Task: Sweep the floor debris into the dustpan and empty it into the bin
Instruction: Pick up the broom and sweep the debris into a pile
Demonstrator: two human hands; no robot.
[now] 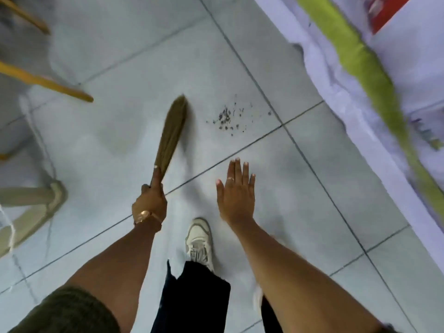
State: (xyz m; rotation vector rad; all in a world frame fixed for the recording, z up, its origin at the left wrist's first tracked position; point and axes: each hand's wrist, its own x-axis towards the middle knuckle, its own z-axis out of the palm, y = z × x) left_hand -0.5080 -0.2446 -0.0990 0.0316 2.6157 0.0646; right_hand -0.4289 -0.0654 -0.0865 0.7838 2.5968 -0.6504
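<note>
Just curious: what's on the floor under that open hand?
Under the open right hand only bare grey tile shows; the debris lies further ahead. The patch directly beneath the palm is hidden.

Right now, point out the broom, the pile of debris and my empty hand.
broom (pixel 171 131): head view, middle of the bristles.
debris (pixel 225 117): head view, densest patch of the pile.
right hand (pixel 236 195): head view, back of the open hand.

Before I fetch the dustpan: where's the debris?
The debris lies mid-floor in the head view, just right of the broom tip, beside a tile joint.
</note>
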